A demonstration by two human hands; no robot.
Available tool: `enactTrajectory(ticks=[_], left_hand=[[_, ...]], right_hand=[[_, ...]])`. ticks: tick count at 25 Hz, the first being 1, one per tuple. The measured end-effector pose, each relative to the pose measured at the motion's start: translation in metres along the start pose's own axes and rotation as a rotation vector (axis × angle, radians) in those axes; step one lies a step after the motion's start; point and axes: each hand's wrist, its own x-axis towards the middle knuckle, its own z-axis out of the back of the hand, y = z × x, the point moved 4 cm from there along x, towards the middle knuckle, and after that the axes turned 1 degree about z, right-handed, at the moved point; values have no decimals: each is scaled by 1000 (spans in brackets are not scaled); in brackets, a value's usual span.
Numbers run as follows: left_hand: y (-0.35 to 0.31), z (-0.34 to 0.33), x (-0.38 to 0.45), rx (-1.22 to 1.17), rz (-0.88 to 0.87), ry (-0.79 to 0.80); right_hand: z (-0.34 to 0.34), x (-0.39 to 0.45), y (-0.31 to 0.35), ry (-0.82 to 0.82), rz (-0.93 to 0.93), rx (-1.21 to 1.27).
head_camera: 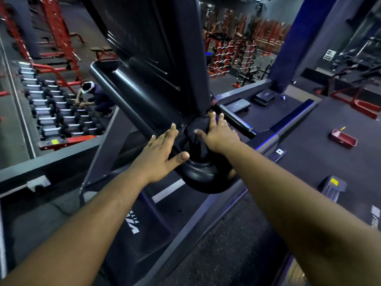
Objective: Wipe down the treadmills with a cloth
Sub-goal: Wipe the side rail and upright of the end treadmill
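Landmark: the treadmill's rounded console base (203,178). Nearest, below the base, the belt deck with a white logo (136,223). Left hand (162,149) just left of the base, fingers straight and spread, palm laid flat on the slanted handrail tube (123,96), holding nothing. Right hand (219,134) just above the base, fingers straight, pressing the dark cloth (194,139) into the joint where the console panel (150,48) meets the base; the cloth is bunched and partly under the palm. Judgement: wiping under way at this joint. Risks: with no pinch on it, the cloth could slide off the curved base and drop to the deck; folds may snag in the seam. Far left of the base, a person crouches by a dumbbell rack (53,106); far right, a red tray (342,138) on the floor.
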Motion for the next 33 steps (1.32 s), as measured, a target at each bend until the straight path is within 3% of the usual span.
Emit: enactTrajectory(ticks=[2, 7, 10, 12, 18, 22, 24, 27, 29, 33], left_hand=[[1, 2, 0, -17, 9, 19], [0, 3, -1, -20, 8, 22], [0, 1, 0, 14, 22, 31], [-1, 1, 0, 28, 25, 22], [-3, 0, -5, 48, 43, 24], [-4, 0, -2, -85, 55, 6], [-3, 2, -2, -175, 66, 2], [-5, 4, -3, -223, 77, 18], [-6, 5, -3, -247, 75, 8], [-5, 6, 0, -330, 96, -42]], right_hand=[[-4, -3, 19, 16, -1, -11], [-5, -15, 0, 91, 259, -151], [1, -6, 3, 98, 64, -46], [-5, -10, 25, 69, -35, -125], [3, -29, 3, 105, 144, -178], [0, -88, 6, -127, 295, 170], [-8, -83, 3, -141, 353, 235], [-7, -37, 1, -105, 145, 46], [-8, -18, 15, -101, 39, 50], [-15, -27, 53, -95, 168, 202]])
